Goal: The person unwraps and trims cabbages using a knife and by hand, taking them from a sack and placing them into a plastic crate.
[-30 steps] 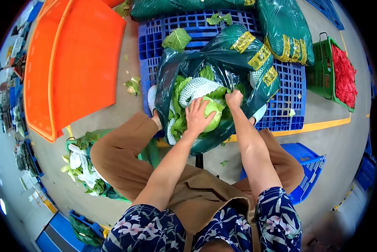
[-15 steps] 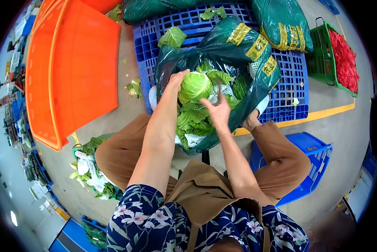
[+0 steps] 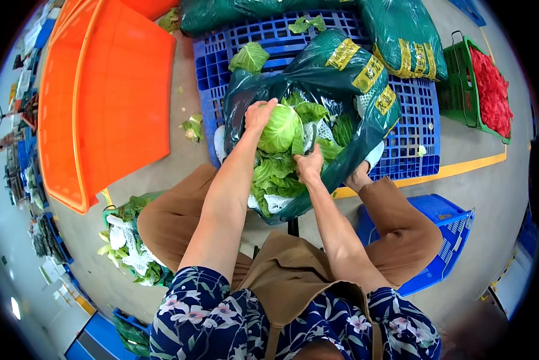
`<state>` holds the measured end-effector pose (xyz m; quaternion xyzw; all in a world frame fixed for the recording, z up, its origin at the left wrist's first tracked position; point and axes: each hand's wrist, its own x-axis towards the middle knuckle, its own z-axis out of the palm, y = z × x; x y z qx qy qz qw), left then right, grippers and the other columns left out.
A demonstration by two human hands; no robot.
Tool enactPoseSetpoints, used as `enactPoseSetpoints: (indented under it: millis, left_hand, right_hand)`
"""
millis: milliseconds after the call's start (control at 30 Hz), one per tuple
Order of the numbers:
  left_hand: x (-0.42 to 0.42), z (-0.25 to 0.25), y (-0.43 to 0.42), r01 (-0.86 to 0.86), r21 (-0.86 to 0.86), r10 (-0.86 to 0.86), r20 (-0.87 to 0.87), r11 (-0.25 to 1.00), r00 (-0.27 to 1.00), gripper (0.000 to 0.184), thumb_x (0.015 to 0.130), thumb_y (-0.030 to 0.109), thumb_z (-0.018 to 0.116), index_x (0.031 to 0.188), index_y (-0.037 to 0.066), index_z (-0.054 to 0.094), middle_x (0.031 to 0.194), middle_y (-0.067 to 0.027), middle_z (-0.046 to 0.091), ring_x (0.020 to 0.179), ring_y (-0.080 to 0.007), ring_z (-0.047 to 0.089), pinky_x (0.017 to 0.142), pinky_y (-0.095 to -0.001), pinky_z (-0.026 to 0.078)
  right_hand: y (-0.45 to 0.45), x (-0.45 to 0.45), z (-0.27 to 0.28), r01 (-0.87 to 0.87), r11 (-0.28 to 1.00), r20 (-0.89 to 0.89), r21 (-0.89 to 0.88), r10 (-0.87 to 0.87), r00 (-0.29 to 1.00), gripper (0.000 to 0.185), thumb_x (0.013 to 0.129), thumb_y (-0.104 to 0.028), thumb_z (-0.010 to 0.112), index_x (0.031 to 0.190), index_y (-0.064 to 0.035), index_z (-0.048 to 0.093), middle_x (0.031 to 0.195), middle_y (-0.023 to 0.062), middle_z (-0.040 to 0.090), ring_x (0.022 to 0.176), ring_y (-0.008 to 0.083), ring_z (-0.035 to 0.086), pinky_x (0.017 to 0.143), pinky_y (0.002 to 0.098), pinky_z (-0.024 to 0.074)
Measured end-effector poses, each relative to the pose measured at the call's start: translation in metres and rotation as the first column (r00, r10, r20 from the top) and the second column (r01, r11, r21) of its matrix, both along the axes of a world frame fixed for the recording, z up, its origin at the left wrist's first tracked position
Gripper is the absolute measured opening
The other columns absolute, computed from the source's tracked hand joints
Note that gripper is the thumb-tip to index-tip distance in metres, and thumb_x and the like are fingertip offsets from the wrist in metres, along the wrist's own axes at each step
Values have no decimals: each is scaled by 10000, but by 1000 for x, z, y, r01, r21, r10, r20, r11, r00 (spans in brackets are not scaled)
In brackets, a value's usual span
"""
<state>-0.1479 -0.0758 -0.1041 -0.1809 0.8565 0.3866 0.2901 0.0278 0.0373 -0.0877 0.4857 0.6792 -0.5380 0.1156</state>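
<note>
A round green cabbage (image 3: 278,129) rests on loose leaves (image 3: 275,171) inside an opened dark green plastic bag (image 3: 347,165). My left hand (image 3: 260,115) is closed over its upper left side. At its lower right, my right hand (image 3: 309,165) is closed around what looks like a knife (image 3: 310,137), its grey blade pointing up beside the cabbage. The thumb lies against an outer leaf (image 3: 297,141), and the fingers hide the handle. White foam netting (image 3: 324,129) and more cabbage leaves show in the bag.
Beneath the bag is a blue pallet (image 3: 410,129) with more full green bags (image 3: 401,39). An orange bin (image 3: 119,102) stands left. A green crate of red material (image 3: 467,90) is at right. A blue crate (image 3: 437,234) and a container of leaf scraps (image 3: 131,240) flank my legs.
My right hand has moved down slightly and closed in beside the cabbage, its thumb now at an outer leaf. My left hand has shifted a little further over the cabbage's top.
</note>
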Motion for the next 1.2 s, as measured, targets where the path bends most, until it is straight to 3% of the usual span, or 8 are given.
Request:
enactPoseSetpoints:
  millis: [100, 233, 333, 467, 667, 967, 1100, 1200]
  left_hand:
    - [-6, -5, -1, -35, -52, 32, -56, 998, 998, 540, 689, 588, 668, 1020, 163, 709, 1148, -148, 634, 1087, -299, 583, 920, -435, 445]
    - [-16, 32, 22, 84, -192, -105, -102, 978, 989, 517, 732, 566, 648, 1026, 143, 702, 1108, -152, 646, 1077, -296, 587, 912, -437, 448]
    - [8, 50, 48, 208, -469, -330, -194, 858, 924, 562, 733, 586, 636, 1074, 142, 678, 1106, -146, 645, 1093, -296, 576, 923, -438, 438]
    - [-19, 19, 20, 297, -260, -324, -66, 919, 944, 569, 727, 579, 630, 1113, 162, 662, 1119, -114, 648, 1110, -276, 569, 930, -419, 432]
    - [-57, 29, 19, 250, -289, -209, 165, 924, 964, 567, 692, 535, 692, 1100, 141, 679, 1193, -125, 619, 1099, -292, 589, 923, -420, 446]
    - [-87, 16, 34, 152, -322, -76, 237, 935, 969, 638, 653, 470, 765, 1115, 45, 652, 1237, -129, 593, 1143, -301, 567, 936, -414, 453]
    - [-94, -12, 16, 278, -249, -212, 263, 928, 941, 603, 658, 489, 747, 1090, 75, 672, 1187, -136, 620, 1103, -296, 589, 930, -403, 455]
    - [-86, -47, -4, 354, -128, -329, 178, 927, 927, 569, 666, 504, 731, 1056, 92, 686, 1140, -148, 638, 1058, -300, 606, 910, -395, 457]
  right_hand:
    - [0, -12, -1, 3, 998, 64, -55, 0, 998, 884, 660, -104, 769, 1414, -36, 313, 1080, 204, 616, 870, 286, 618, 728, 399, 501]
    - [-13, -28, 17, -7, 962, -249, -274, -63, 966, 981, 677, -83, 783, 1461, -58, 193, 1044, 184, 618, 676, 246, 597, 542, 384, 487]
    - [-11, -41, 42, 42, 937, -72, -348, -71, 995, 977, 688, -16, 755, 1468, -68, 168, 1016, 172, 631, 567, 210, 569, 455, 351, 457]
    - [-16, -33, 6, 20, 971, -210, -240, -72, 975, 916, 665, 13, 748, 1435, -44, 255, 1001, 167, 640, 497, 180, 547, 405, 346, 436]
    - [-33, -53, -4, -24, 994, -254, -103, -3, 967, 955, 588, -137, 842, 1383, -2, 329, 1229, 214, 498, 1099, 327, 504, 949, 409, 408]
    - [-15, -76, -34, -98, 983, -252, 153, 134, 958, 818, 607, -111, 780, 1335, -51, 413, 1172, 231, 545, 1083, 363, 540, 935, 404, 434]
    - [26, -70, -32, -175, 930, -148, 322, 233, 961, 637, 632, -100, 739, 1231, -150, 527, 977, 162, 677, 904, 339, 651, 803, 405, 507]
    - [64, -81, -33, -257, 918, -73, 303, 291, 954, 368, 668, -129, 691, 1029, -78, 649, 964, 201, 667, 906, 354, 645, 801, 415, 497]
